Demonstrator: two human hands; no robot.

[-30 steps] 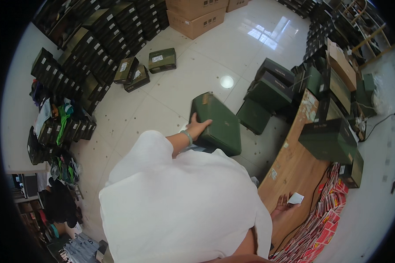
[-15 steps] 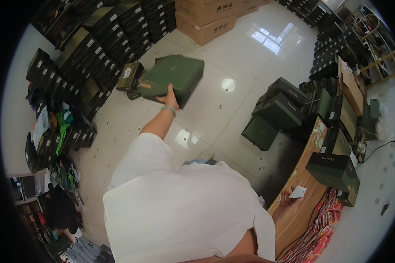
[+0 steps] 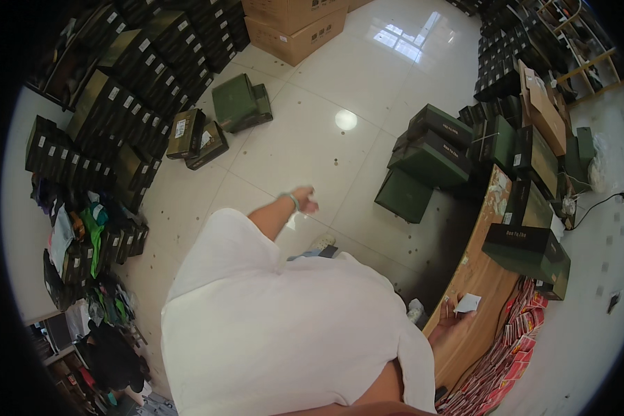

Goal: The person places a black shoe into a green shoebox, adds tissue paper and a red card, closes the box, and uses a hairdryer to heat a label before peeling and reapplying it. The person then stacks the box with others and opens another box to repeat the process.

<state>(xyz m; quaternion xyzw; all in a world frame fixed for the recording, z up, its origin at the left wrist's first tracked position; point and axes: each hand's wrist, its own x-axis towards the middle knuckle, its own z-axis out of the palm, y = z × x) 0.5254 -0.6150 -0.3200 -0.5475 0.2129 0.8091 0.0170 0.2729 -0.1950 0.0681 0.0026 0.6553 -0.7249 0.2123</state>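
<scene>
Dark green box (image 3: pixel 240 102) on pale floor tiles (image 3: pixel 326 152), at eleven o'clock from left hand (image 3: pixel 304 199), well apart. Left hand empty, fingers loosely spread, arm outstretched above floor. Right hand (image 3: pixel 452 320) at four o'clock, pinching small white paper slip (image 3: pixel 468 303) over wooden counter (image 3: pixel 482 270). Stacked green boxes (image 3: pixel 430 149) at two o'clock.

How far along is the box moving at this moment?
Done: one green box lies on the floor by the dark stacks, out of the person's grip. In hand: the left hand is empty, stretched out over the tiles; the right hand holds a white slip at the wooden counter. Left: several green boxes sit piled beside the counter.
</scene>
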